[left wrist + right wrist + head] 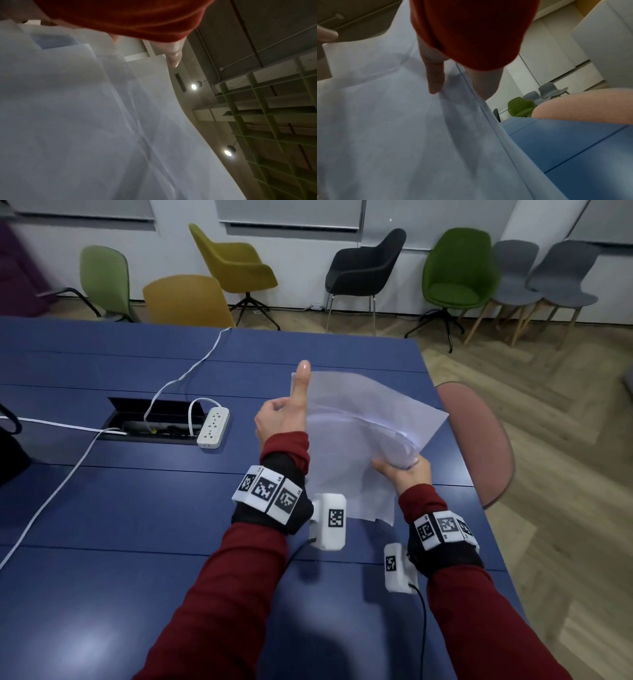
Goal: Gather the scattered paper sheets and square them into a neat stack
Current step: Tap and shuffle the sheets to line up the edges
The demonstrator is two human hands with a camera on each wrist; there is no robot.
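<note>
Both my hands hold a loose bundle of white paper sheets (pixel 356 419) in the air above the blue table (pixel 137 508). The sheets are fanned and out of line, and their lower right part is bent. My left hand (pixel 291 405) is at the bundle's left edge, thumb straight up along the front and fingers hidden behind. My right hand (pixel 400 469) grips the lower right corner. In the right wrist view its fingers (pixel 435 81) press one side of the sheets (pixel 393 128). The left wrist view is mostly filled by paper (pixel 85 121).
A white power strip (pixel 214 428) lies beside an open cable box (pixel 150 419) left of the hands, with white cables running across the table. A pink chair (pixel 479 446) stands at the table's right edge. A black bag (pixel 10 453) sits at far left.
</note>
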